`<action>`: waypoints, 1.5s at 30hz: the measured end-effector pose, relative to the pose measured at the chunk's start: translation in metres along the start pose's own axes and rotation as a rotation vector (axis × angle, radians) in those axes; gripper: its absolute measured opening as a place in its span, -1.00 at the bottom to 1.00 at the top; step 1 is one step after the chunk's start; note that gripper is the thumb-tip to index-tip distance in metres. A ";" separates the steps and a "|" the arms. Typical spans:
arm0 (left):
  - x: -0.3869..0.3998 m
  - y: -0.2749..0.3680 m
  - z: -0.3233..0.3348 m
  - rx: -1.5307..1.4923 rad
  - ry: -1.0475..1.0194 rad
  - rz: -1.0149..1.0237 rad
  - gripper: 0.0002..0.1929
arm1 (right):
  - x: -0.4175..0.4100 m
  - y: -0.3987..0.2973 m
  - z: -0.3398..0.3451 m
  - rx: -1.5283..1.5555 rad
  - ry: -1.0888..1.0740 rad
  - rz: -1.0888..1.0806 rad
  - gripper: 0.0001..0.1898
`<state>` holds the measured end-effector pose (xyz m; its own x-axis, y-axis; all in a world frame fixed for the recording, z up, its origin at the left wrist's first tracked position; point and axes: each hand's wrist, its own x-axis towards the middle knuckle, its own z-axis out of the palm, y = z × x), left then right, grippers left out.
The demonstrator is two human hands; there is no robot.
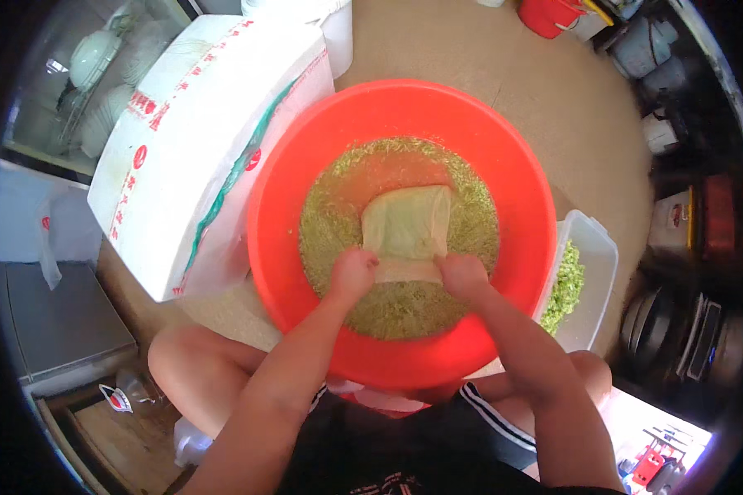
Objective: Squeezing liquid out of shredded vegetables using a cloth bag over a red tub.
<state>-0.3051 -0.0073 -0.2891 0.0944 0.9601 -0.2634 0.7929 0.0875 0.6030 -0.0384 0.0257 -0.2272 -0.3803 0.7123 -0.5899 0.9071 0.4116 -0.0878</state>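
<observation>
Before me stands a large round red plastic basin (408,108). Cloudy yellow-green liquid with many fine shredded green bits (408,309) covers its bottom. Over this I hold a pale yellow-green fabric bag (407,223), thin and wet-looking. My left hand (354,272) pinches the near left corner of its edge, and my right hand (462,273) grips the near right corner. The edge is stretched between the two hands, while the body of the bag lies away from me on the liquid. Whether anything is inside the bag I cannot tell.
To the left, a large white foam box (204,124) with red print stands against the basin. At the right, a clear plastic bin (597,272) contains chopped greens (563,288). A red bucket (548,15) is at the far right, and dark shelving with pots (644,322) lines the right side.
</observation>
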 end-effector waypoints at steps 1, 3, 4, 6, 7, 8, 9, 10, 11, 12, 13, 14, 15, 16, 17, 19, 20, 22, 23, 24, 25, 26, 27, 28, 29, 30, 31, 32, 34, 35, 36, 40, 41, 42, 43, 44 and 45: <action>-0.006 0.004 -0.002 0.001 0.015 0.013 -0.67 | -0.007 -0.007 -0.007 -0.008 0.017 0.005 -0.61; -0.017 0.017 -0.012 0.073 -0.144 -0.058 -0.70 | -0.018 -0.018 -0.029 0.111 0.090 0.321 -0.58; -0.022 0.025 -0.020 0.076 -0.131 -0.048 -0.70 | -0.025 -0.018 -0.035 0.109 0.106 0.325 -0.58; -0.024 0.039 -0.042 0.051 -0.027 -0.087 -0.84 | -0.037 -0.020 -0.046 0.039 0.239 0.018 -0.56; -0.024 0.035 -0.052 0.055 -0.008 -0.081 -0.84 | -0.050 -0.030 -0.060 0.033 0.257 0.014 -0.56; -0.023 0.026 -0.063 0.060 0.047 -0.069 -0.83 | -0.065 -0.039 -0.074 -0.017 0.174 -0.124 -0.55; -0.023 0.032 -0.078 0.066 0.097 -0.052 -0.82 | -0.077 -0.045 -0.083 -0.067 0.089 -0.254 -0.54; -0.025 0.039 -0.090 0.070 0.109 -0.042 -0.82 | -0.083 -0.046 -0.081 -0.071 0.105 -0.250 -0.54; -0.029 0.044 -0.101 -0.020 0.119 -0.049 -0.80 | -0.087 -0.046 -0.075 -0.085 0.087 -0.302 -0.54; -0.035 0.051 -0.114 -0.109 0.128 -0.058 -0.79 | -0.088 -0.045 -0.070 -0.098 0.068 -0.358 -0.54; -0.035 0.051 -0.117 -0.106 0.137 -0.049 -0.79 | -0.086 -0.041 -0.067 -0.102 0.080 -0.355 -0.54; -0.034 0.047 -0.119 0.010 0.068 0.040 -0.78 | -0.082 -0.035 -0.063 -0.113 0.078 -0.192 -0.55; -0.036 0.050 -0.123 0.126 -0.006 0.126 -0.77 | -0.082 -0.034 -0.065 -0.118 0.071 -0.030 -0.56; -0.038 0.054 -0.123 0.130 -0.005 0.128 -0.77 | -0.080 -0.032 -0.067 -0.115 0.075 -0.030 -0.56; -0.040 0.060 -0.121 0.161 -0.188 0.137 -0.77 | -0.075 -0.029 -0.072 -0.073 0.068 0.122 -0.57; -0.044 0.077 -0.121 0.198 -0.373 0.141 -0.77 | -0.071 -0.030 -0.082 -0.023 0.060 0.271 -0.57; -0.046 0.087 -0.117 0.275 -0.343 0.130 -0.73 | -0.072 -0.031 -0.084 -0.036 0.231 0.263 -0.59; -0.046 0.093 -0.116 0.351 -0.315 0.114 -0.70 | -0.074 -0.036 -0.095 -0.049 0.398 0.251 -0.60; -0.041 0.095 -0.119 0.316 -0.228 0.039 -0.67 | -0.073 -0.038 -0.102 -0.087 0.365 0.223 -0.61; -0.035 0.097 -0.121 0.279 -0.139 -0.038 -0.64 | -0.071 -0.037 -0.108 -0.127 0.331 0.191 -0.63; -0.028 0.092 -0.126 0.299 -0.039 0.027 -0.63 | -0.068 -0.034 -0.115 -0.126 0.326 0.186 -0.63; -0.018 0.087 -0.131 0.319 0.061 0.091 -0.61 | -0.064 -0.030 -0.122 -0.155 0.381 0.144 -0.64; -0.008 0.088 -0.138 0.243 0.130 0.124 -0.68 | -0.058 -0.025 -0.130 -0.181 0.435 0.105 -0.65; 0.002 0.098 -0.147 0.163 0.195 0.164 -0.75 | -0.053 -0.018 -0.141 -0.178 0.426 0.112 -0.65; 0.012 0.108 -0.156 0.148 0.199 0.145 -0.72 | -0.049 -0.011 -0.154 -0.187 0.425 0.152 -0.66; 0.016 0.120 -0.171 0.138 0.206 0.117 -0.69 | -0.044 -0.007 -0.166 -0.192 0.424 0.183 -0.68; 0.022 0.126 -0.183 0.139 0.197 0.115 -0.69 | -0.041 -0.002 -0.176 -0.188 0.416 0.184 -0.68; 0.030 0.130 -0.193 0.087 0.215 0.117 -0.66 | -0.038 0.005 -0.185 -0.214 0.469 0.173 -0.70; 0.041 0.144 -0.215 0.040 0.225 0.113 -0.62 | -0.034 0.014 -0.203 -0.234 0.516 0.160 -0.72; 0.043 0.155 -0.227 0.077 0.188 0.109 -0.57 | -0.033 0.017 -0.212 -0.218 0.517 0.159 -0.74; 0.049 0.160 -0.235 0.115 0.152 0.105 -0.52 | -0.031 0.021 -0.220 -0.203 0.519 0.158 -0.76; 0.074 0.162 -0.245 0.195 0.314 0.274 -0.54 | -0.017 0.040 -0.241 -0.187 0.586 0.124 -0.78; 0.080 0.162 -0.247 0.152 0.326 0.238 -0.55 | -0.011 0.043 -0.245 -0.197 0.616 0.123 -0.78; 0.084 0.166 -0.246 0.106 0.331 0.207 -0.56 | -0.005 0.050 -0.245 -0.207 0.640 0.130 -0.78; 0.087 0.168 -0.243 0.104 0.315 0.207 -0.56 | 0.001 0.055 -0.243 -0.200 0.628 0.137 -0.78; 0.087 0.169 -0.238 0.143 0.353 0.233 -0.58 | 0.007 0.060 -0.240 -0.205 0.693 0.100 -0.78; 0.087 0.169 -0.231 0.182 0.391 0.259 -0.60 | 0.011 0.064 -0.236 -0.209 0.757 0.063 -0.79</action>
<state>-0.3019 0.1519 -0.0362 0.0969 0.9749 0.2002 0.8688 -0.1810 0.4609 -0.0275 0.1938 -0.0504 -0.4170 0.9002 0.1253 0.9068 0.4027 0.1246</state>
